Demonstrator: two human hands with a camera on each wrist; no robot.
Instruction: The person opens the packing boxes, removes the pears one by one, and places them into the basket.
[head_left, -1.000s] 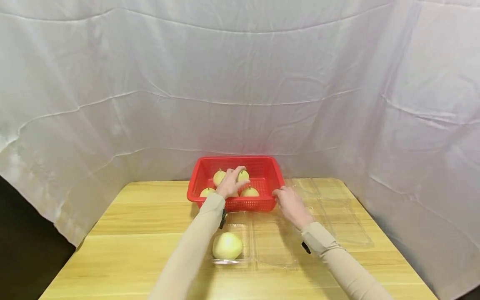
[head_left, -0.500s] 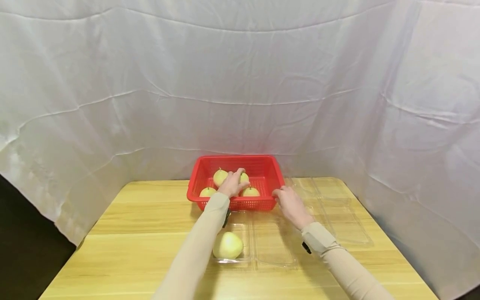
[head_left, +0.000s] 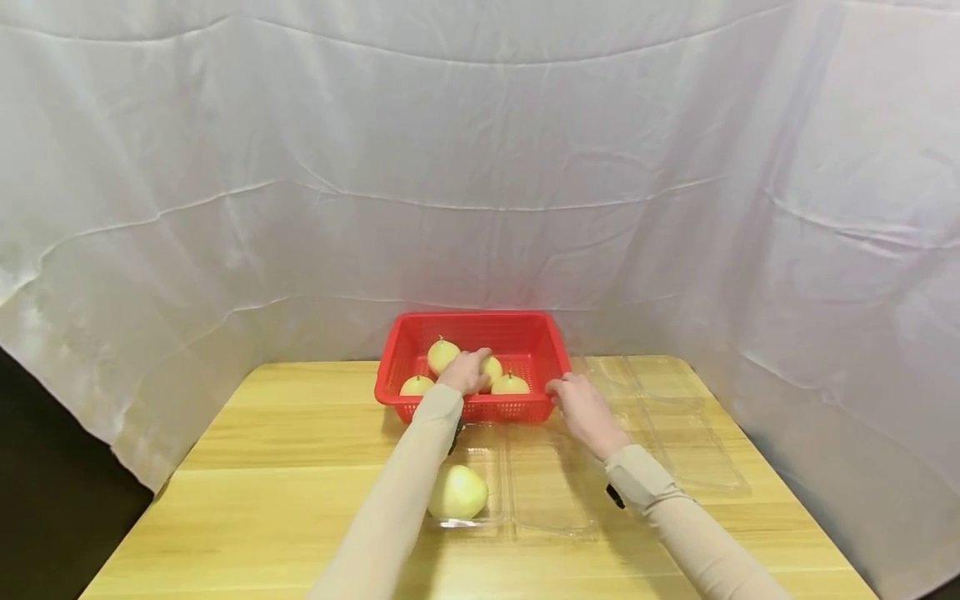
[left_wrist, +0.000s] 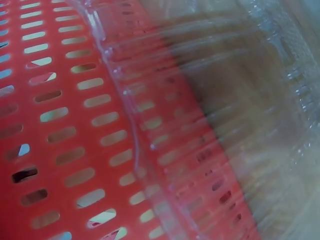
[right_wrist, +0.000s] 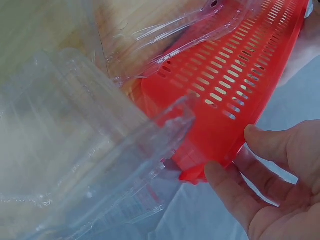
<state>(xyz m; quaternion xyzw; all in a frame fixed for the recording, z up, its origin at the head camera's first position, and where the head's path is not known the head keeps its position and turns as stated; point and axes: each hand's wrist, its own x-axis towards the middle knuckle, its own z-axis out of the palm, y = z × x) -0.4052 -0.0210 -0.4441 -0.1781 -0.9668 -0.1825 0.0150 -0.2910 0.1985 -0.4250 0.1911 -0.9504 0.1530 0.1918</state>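
Note:
A red plastic basket (head_left: pixel 525 408) with slotted walls stands at the back of the table, holding several pale yellow pears (head_left: pixel 443 356). My left hand (head_left: pixel 465 372) reaches inside and holds a pear (head_left: pixel 492 372) from its left side; the hand partly hides this fruit. Another pear (head_left: pixel 511 384) lies just to its right. At the basket's front right corner, my right hand (head_left: pixel 588 412) grips the rim, thumb and fingers about the edge in the right wrist view. An open clear plastic clamshell box (head_left: pixel 491 467) lies in front, with one pear (head_left: pixel 458 492) in its left half.
More clear plastic packaging (head_left: pixel 686 433) lies on the right side of the wooden table (head_left: pixel 247 500). A pale cloth curtain (head_left: pixel 480 167) hangs behind and along both sides. The left forearm passes over the left edge of the clamshell box.
My left hand has moved slightly right and nearer, and the pear at its fingers has shifted the same way. The pear beside it has rolled slightly right. The right hand stays on the rim.

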